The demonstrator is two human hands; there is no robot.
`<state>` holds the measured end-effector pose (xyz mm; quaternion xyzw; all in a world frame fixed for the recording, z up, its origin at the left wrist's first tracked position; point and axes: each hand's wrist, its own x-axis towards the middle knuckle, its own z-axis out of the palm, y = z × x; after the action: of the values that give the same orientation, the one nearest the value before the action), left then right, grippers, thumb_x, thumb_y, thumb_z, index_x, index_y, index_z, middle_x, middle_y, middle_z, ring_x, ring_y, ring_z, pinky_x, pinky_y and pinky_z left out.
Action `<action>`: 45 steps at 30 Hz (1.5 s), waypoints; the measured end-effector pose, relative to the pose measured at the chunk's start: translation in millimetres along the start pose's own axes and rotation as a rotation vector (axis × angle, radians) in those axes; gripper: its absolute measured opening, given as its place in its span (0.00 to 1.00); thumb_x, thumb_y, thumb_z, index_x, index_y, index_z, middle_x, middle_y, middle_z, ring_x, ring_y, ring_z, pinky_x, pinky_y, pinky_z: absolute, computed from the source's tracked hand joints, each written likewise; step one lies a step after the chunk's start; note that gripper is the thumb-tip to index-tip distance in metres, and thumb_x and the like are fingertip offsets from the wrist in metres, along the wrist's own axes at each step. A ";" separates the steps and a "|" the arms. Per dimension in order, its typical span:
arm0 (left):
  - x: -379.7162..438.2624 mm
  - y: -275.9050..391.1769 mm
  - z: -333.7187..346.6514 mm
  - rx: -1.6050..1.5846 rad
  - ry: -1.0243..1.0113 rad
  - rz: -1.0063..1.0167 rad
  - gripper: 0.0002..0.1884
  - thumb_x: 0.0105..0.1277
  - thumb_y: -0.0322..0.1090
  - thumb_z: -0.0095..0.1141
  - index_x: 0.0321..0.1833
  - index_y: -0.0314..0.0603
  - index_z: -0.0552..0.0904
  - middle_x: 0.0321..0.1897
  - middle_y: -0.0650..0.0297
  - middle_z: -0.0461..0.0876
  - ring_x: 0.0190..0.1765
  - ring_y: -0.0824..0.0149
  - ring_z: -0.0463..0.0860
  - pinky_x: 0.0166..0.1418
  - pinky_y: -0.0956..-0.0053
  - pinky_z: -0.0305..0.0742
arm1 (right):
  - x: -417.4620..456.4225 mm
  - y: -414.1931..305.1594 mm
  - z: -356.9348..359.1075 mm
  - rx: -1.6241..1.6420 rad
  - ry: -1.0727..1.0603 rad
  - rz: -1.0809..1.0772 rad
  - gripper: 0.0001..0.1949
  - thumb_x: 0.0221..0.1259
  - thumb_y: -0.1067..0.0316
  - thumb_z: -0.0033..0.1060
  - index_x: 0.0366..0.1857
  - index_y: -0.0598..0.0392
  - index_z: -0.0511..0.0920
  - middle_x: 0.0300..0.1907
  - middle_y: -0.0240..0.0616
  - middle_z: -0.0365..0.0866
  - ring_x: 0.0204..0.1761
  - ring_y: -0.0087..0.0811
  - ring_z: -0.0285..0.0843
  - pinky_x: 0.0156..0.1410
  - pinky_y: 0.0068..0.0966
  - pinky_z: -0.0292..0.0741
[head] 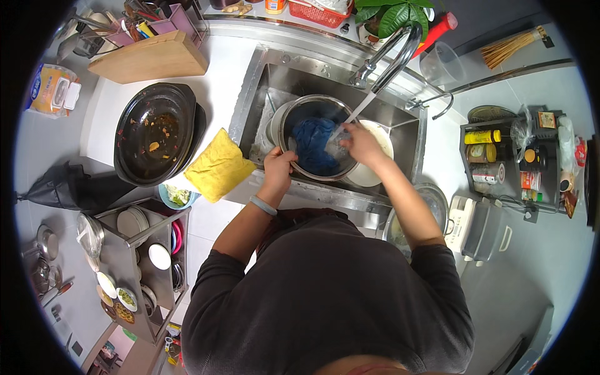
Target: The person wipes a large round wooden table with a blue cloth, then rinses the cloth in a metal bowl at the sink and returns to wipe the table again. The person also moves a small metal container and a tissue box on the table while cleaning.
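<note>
A round stainless steel pot (340, 104) stands in the sink (398, 140), partly over white bowls or plates (379, 173). In the pot lies a wet blue cloth (315, 140). Water runs from the curved faucet (398, 61) into the pot. My left hand (279, 168) grips the pot's near left rim, thumb over the edge. Over the pot's right side is my right hand (360, 144), its fingers bent by the water stream; whether they touch anything is hidden by the splash. A yellow cloth (219, 166) lies on the counter's front edge, left of the sink.
Left of the sink, a black oval pan (154, 136) with food scraps sits on the counter, before a wooden board (150, 56). A bowl of greens (178, 196) is near the rack (136, 234). A small water tap (445, 110) and a potted plant (393, 21) stand behind and right.
</note>
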<state>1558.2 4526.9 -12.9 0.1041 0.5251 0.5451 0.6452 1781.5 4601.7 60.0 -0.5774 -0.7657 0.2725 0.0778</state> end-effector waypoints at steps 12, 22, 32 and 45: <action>14.0 11.6 24.8 0.030 -0.072 -0.021 0.07 0.55 0.21 0.60 0.26 0.43 0.78 0.19 0.70 0.75 0.17 0.77 0.66 0.21 0.81 0.58 | 41.3 36.3 32.7 -0.378 -0.476 0.019 0.22 0.54 0.71 0.63 0.56 0.52 0.79 0.45 0.55 0.85 0.51 0.53 0.83 0.55 0.41 0.80; 19.0 17.3 25.1 -0.020 -0.035 -0.021 0.07 0.56 0.20 0.59 0.25 0.42 0.77 0.19 0.68 0.74 0.16 0.76 0.64 0.20 0.79 0.56 | 35.4 27.3 41.6 0.112 -0.283 0.044 0.24 0.55 0.69 0.67 0.59 0.58 0.78 0.45 0.50 0.85 0.49 0.46 0.83 0.55 0.33 0.79; 20.2 8.6 23.1 0.001 -0.066 -0.069 0.07 0.55 0.20 0.58 0.26 0.42 0.77 0.19 0.69 0.74 0.16 0.76 0.65 0.20 0.80 0.56 | 30.5 33.8 36.3 -0.273 -0.052 -0.105 0.41 0.59 0.59 0.69 0.75 0.53 0.58 0.74 0.61 0.55 0.69 0.62 0.62 0.71 0.47 0.67; 25.5 9.0 9.1 -0.067 0.023 -0.033 0.03 0.54 0.21 0.59 0.28 0.39 0.80 0.20 0.69 0.75 0.17 0.76 0.64 0.20 0.79 0.56 | 30.4 -2.1 6.0 -0.318 -0.061 0.193 0.13 0.64 0.60 0.62 0.48 0.53 0.83 0.36 0.50 0.86 0.42 0.45 0.86 0.48 0.39 0.80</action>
<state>1556.4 4555.0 -17.0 0.0672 0.5156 0.5528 0.6511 1767.3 4627.5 50.1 -0.6445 -0.7424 0.1715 -0.0642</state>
